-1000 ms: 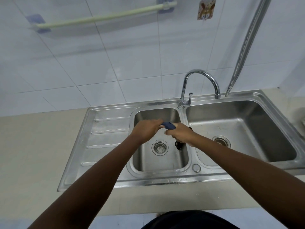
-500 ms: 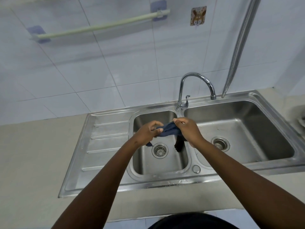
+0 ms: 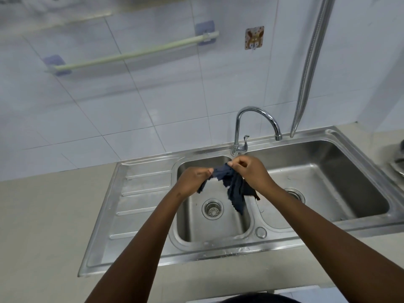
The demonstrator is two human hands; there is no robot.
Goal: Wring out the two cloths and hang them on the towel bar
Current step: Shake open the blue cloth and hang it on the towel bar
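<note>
A dark blue cloth (image 3: 235,189) hangs between my two hands over the small left basin of the steel sink (image 3: 140,184). My left hand (image 3: 192,179) pinches its left end; my right hand (image 3: 251,171) pinches its top edge, and the rest droops loosely, with a darker part behind it. Whether that darker part is a second cloth I cannot tell. The pale towel bar (image 3: 135,54) is on the tiled wall, up and to the left, with nothing on it.
A chrome tap (image 3: 255,125) stands just behind my hands. A metal hose (image 3: 310,66) hangs down the wall at the right. A rabbit hook sticker (image 3: 254,38) is right of the bar. The large right basin (image 3: 323,182) and the drainboard flank the small one.
The cloth was a tight twist between my fists; it has loosened and now hangs spread out, with my hands slightly further apart. The view has tilted up, showing more wall.
</note>
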